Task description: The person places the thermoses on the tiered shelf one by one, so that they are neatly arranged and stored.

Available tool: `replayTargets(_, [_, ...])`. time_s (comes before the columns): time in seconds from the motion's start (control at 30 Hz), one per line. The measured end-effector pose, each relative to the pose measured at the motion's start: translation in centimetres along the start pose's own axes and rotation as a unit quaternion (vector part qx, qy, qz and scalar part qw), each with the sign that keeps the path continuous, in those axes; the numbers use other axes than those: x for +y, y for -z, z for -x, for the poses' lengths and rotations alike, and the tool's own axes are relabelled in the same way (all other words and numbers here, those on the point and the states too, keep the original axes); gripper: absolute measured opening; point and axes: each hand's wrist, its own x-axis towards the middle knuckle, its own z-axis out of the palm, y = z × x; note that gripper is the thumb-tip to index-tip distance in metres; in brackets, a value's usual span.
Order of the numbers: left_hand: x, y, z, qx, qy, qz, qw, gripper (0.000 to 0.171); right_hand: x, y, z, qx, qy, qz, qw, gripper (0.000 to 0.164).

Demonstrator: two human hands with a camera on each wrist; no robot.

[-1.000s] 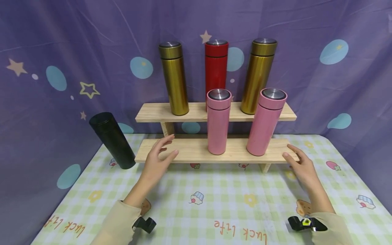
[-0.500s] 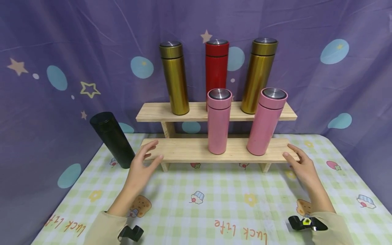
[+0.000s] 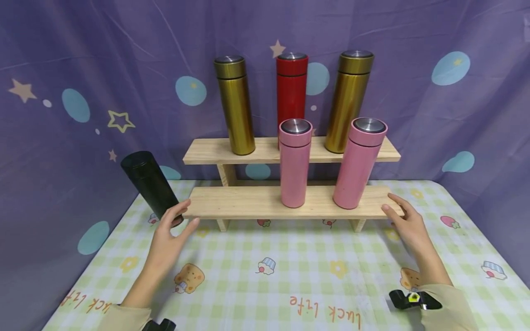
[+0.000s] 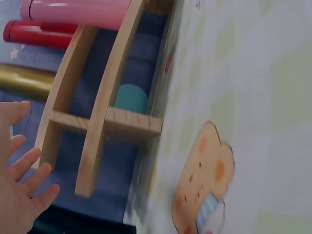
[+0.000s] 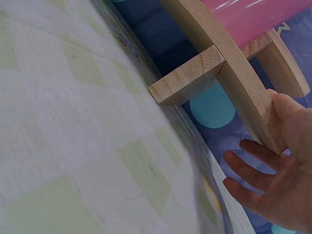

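Note:
My left hand (image 3: 165, 241) is open beside the left end of the wooden two-tier rack (image 3: 232, 202). Its fingertips overlap the foot of a black bottle (image 3: 149, 184) in the head view. The wrist view shows the left fingers spread, with nothing in them. At the rack's right end, my right hand (image 3: 410, 225) holds the lower shelf board, the board's end lying between thumb and fingers. Two pink thermos bottles (image 3: 295, 170) stand on that lower shelf, toward its right half. On the upper shelf stand two gold bottles (image 3: 237, 110) with a red bottle (image 3: 291, 87) between them.
Under the rack is a green checked tablecloth (image 3: 298, 257) with printed cartoons and lettering. A purple curtain (image 3: 136, 55) with stars and blue ovals hangs right behind the rack and along both sides. The black bottle stands off the rack, close to the left curtain.
My left hand has moved left along the lower shelf, from above its left part to just past its end near the black bottle. My right hand and the bottles stay where they were.

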Motion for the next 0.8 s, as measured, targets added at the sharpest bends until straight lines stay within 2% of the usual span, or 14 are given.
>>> replayTargets(0.27, [-1.5,1.3,0.7,0.038,0.023,-0.016,0.9989,0.054,0.1,0.0,-0.1,-0.001,0.003,0.001,1.0,0.072])
replayTargets(0.5, [-2.0,2.4,1.0,0.064,0.057,-0.014,0.9962,0.055,0.2,0.0,0.0,-0.003,-0.001,0.003,1.0,0.073])
replayTargets(0.8, [-3.5,3.0,0.9,0.096,0.091,-0.012,0.9911,0.057,0.2,0.1,-0.1,0.002,-0.003,0.002,1.0,0.072])
